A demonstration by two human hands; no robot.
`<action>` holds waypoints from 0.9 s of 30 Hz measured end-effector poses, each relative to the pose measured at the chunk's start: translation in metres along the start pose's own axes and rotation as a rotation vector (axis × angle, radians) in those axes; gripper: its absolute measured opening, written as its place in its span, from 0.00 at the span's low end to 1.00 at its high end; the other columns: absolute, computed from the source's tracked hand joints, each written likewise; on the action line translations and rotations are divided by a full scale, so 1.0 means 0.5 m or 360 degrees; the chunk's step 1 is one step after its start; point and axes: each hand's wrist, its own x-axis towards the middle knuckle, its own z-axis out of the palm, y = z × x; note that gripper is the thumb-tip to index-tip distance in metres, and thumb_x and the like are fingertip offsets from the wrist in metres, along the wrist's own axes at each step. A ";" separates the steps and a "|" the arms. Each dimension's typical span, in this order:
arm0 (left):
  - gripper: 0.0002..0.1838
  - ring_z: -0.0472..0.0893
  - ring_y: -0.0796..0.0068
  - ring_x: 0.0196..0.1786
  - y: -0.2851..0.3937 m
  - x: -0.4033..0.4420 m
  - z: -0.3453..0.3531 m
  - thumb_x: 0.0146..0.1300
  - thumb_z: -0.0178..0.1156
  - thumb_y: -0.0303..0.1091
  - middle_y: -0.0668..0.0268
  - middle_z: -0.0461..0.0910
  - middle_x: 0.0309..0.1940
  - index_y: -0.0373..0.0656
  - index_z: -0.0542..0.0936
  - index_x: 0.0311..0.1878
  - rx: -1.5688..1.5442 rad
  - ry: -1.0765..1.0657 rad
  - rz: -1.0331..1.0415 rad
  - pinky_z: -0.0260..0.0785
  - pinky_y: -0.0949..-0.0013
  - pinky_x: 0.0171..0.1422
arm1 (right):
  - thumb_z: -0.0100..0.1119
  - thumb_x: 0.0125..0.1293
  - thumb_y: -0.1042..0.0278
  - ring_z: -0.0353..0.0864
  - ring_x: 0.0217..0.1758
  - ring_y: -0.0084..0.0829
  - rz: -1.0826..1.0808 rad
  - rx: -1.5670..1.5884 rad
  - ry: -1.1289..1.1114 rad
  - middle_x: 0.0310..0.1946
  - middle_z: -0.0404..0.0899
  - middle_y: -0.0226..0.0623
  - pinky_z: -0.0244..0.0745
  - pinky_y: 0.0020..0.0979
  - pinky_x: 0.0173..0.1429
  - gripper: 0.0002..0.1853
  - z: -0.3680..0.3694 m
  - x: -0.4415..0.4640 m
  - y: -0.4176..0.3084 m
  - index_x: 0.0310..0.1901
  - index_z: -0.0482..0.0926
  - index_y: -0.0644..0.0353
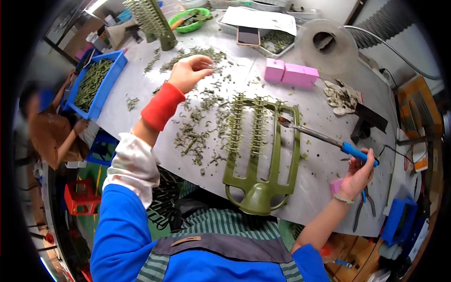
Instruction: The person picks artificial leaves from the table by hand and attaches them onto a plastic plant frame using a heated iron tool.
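My right hand [357, 176] is wrapped round the blue handle of a soldering iron [324, 137]. The iron's dark, flattened tip is over the right bars of a green frame [263, 181] with a cup-shaped base. Rows of small curved green pieces [257, 127] stick out from the frame's left bars. Away from the frame, my left hand [188, 73] hovers above loose green pieces [195, 134] scattered on the table. Its thumb and forefinger come together; whatever lies between them is too small to tell. A red band circles that wrist.
Pink blocks [292, 74], a stained glove [342, 96] and a dark metal stand [369, 122] sit at the right, pliers [365, 209] nearer me. A blue crate [120, 61] of green pieces stands left, beside another person [56, 127]. Farther back are a green bowl [206, 14] and a phone [248, 36].
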 end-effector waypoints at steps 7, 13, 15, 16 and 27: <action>0.07 0.83 0.76 0.36 0.167 -0.062 0.224 0.58 0.63 0.28 0.63 0.83 0.32 0.40 0.82 0.40 0.0250 -0.0480 0.0555 0.75 0.73 0.45 | 0.61 0.63 0.58 0.76 0.19 0.21 -0.0051 -0.0038 -0.0007 0.22 0.77 0.33 0.74 0.21 0.26 0.15 0.016 -0.003 0.005 0.31 0.78 0.65; 0.07 0.78 0.70 0.43 0.138 -0.038 0.293 0.53 0.66 0.30 0.71 0.84 0.30 0.47 0.83 0.37 0.0660 -0.0401 0.0816 0.73 0.67 0.49 | 0.60 0.64 0.58 0.77 0.19 0.22 0.0010 -0.0002 -0.0071 0.20 0.77 0.33 0.75 0.22 0.27 0.15 0.019 0.007 0.025 0.31 0.79 0.64; 0.07 0.78 0.70 0.44 0.133 -0.034 0.304 0.53 0.66 0.30 0.71 0.83 0.30 0.47 0.83 0.36 0.0699 -0.0420 0.0794 0.73 0.67 0.49 | 0.60 0.64 0.58 0.77 0.20 0.22 0.0020 0.0005 -0.0067 0.20 0.77 0.33 0.76 0.22 0.27 0.15 0.021 0.008 0.030 0.31 0.79 0.64; 0.07 0.78 0.70 0.44 0.131 -0.031 0.307 0.53 0.67 0.30 0.71 0.83 0.30 0.47 0.83 0.36 0.0742 -0.0424 0.0769 0.73 0.67 0.49 | 0.60 0.64 0.58 0.77 0.20 0.22 0.0021 0.0015 -0.0073 0.20 0.77 0.33 0.76 0.23 0.27 0.15 0.022 0.010 0.032 0.31 0.79 0.64; 0.03 0.76 0.71 0.42 0.118 -0.021 0.316 0.51 0.65 0.33 0.78 0.83 0.28 0.53 0.83 0.31 0.0829 -0.0455 0.0755 0.67 0.66 0.54 | 0.59 0.65 0.60 0.78 0.19 0.23 -0.0048 0.0003 -0.0126 0.21 0.78 0.34 0.77 0.25 0.27 0.14 0.028 0.009 0.029 0.30 0.78 0.65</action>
